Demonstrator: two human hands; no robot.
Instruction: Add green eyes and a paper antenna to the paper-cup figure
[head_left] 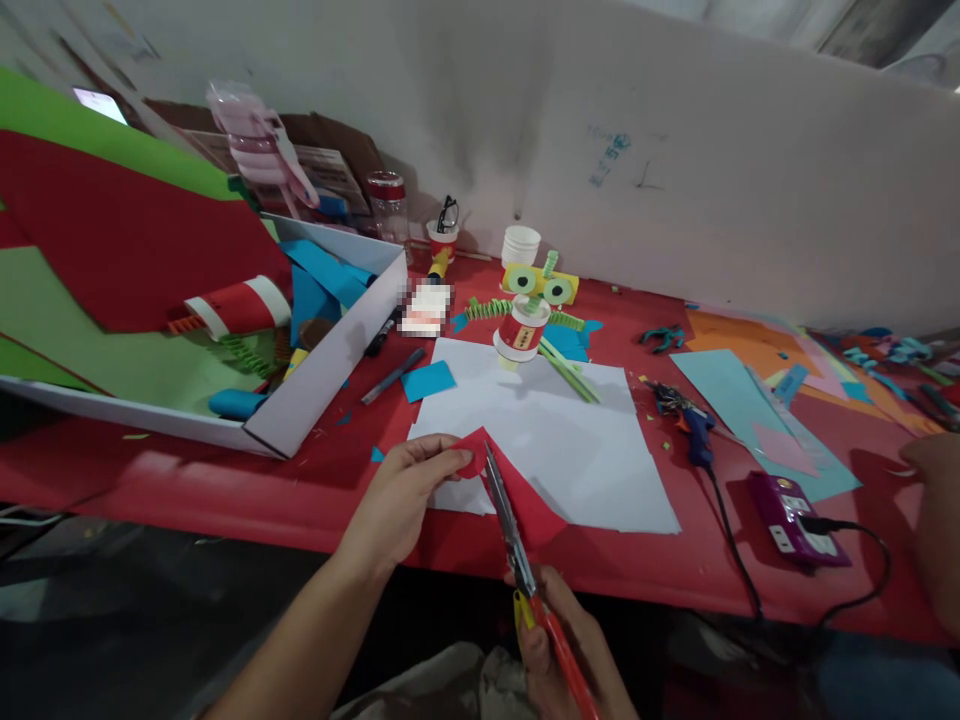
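Observation:
My left hand [409, 485] pinches a piece of red paper [525, 500] near its rounded end, above the front edge of the white paper sheets [577, 440]. In my right hand [562, 630] is a pair of scissors [512, 530] with red and yellow handles. The blades point away from me and lie at the red paper, beside the rounded part. Just behind the sheets stands a paper-cup figure [523, 328] with a yellow head, round green eyes and pleated green arms.
On the left stands a white box [330, 370] with coloured paper and another cup figure [240, 308]. To the right lie a blue glue gun [697, 435], a purple power strip [795, 520] and light blue paper [750, 410]. Another person's arm [937, 520] shows at the right edge.

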